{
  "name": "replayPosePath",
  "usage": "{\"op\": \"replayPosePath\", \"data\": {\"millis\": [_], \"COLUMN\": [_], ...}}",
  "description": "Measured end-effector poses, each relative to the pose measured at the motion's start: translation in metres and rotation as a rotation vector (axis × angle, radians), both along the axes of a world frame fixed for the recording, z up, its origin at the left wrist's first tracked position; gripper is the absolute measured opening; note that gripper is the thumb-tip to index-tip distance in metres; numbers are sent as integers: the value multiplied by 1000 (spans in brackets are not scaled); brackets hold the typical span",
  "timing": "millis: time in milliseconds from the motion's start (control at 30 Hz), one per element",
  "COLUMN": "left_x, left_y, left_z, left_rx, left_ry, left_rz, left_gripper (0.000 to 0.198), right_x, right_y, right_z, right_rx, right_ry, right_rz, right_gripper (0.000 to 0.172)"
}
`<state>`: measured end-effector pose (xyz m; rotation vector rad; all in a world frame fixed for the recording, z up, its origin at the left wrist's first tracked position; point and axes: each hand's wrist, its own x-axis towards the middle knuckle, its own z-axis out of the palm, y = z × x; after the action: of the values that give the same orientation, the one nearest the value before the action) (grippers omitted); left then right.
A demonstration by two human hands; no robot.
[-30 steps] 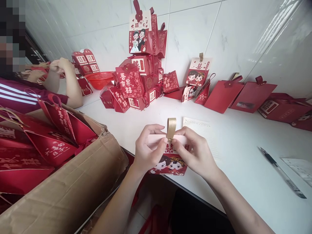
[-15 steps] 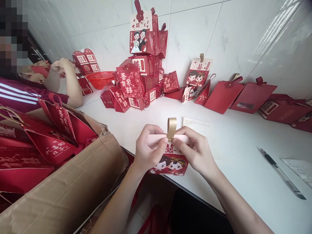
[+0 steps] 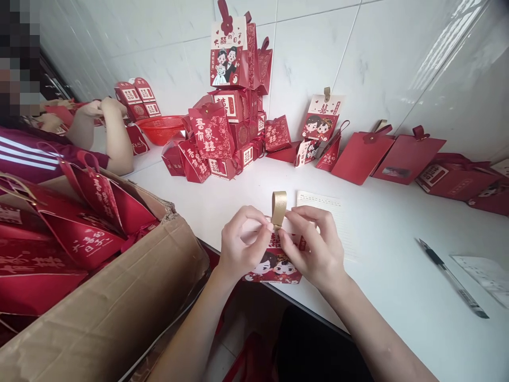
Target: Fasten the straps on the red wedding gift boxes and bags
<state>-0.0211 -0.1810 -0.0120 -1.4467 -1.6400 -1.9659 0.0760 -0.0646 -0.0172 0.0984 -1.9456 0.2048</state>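
I hold a small red and pink gift box [image 3: 274, 264] printed with a cartoon couple, upright at the near edge of the white table [image 3: 389, 276]. A gold ribbon loop [image 3: 279, 208] sticks up from its top. My left hand [image 3: 242, 244] pinches the box's top edge just left of the loop. On the right side my right hand [image 3: 314, 246] grips the same edge, thumb and forefinger at the loop's base. Both hands hide most of the pink upper panel.
A cardboard carton [image 3: 103, 307] full of flat red boxes stands at my left. A pile of red gift boxes [image 3: 226, 127] and a red basket [image 3: 163, 129] sit by the tiled wall. A lined sheet [image 3: 334, 209], a pen [image 3: 449, 277] and flat red bags [image 3: 397, 154] lie right. Another person's arm [image 3: 115, 138] works far left.
My fingers have closed in toward the loop's base and the box's top has folded lower. The view has shifted slightly; the other person's hands moved a little.
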Motion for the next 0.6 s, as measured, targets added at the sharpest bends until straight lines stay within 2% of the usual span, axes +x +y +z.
{"op": "replayPosePath", "data": {"millis": [67,167,600], "left_x": [-1,-1,1], "left_y": [0,1,2], "left_z": [0,1,4], "left_rx": [-15,-3,21], "left_ry": [31,78,66], "left_rz": [-47,-38,-12], "left_gripper": [12,17,20], "right_x": [2,5,6], "right_y": [3,4,1], "right_z": [2,5,7], "right_rx": [76,128,129], "right_ry": [-1,-21,-20], "right_rz": [-45,-97,-156], "right_gripper": [22,21,18]}}
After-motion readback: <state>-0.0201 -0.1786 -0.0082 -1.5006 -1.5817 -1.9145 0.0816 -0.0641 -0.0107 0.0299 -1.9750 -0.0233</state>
